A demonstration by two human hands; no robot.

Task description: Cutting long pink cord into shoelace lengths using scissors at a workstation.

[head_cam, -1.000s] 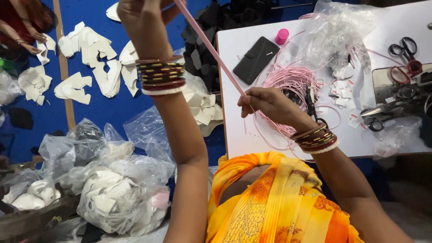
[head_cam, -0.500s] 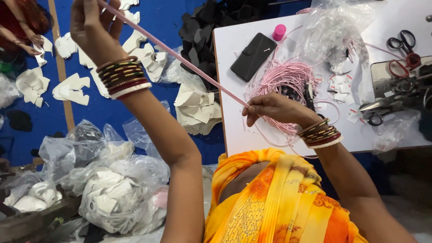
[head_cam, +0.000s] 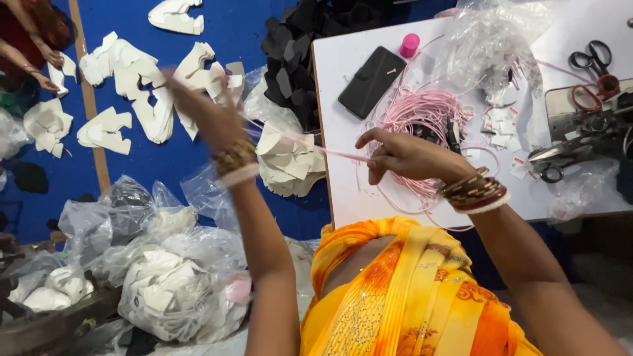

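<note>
Two hands on one pink cord (head_cam: 316, 148) | right hand (head_cam: 409, 157) pinching it at tabletop's (head_cam: 349, 191) left edge | left hand (head_cam: 198, 109) blurry, grip clenched on the other end

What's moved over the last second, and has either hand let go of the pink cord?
The left hand dropped from high overhead toward the floor pieces, still pulling the pink cord taut. The right hand kept pinching it at the white table edge. Phone and scissors stayed put.

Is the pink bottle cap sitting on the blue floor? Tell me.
No, the pink bottle cap stands on the white table, just beside the black phone case.
</note>
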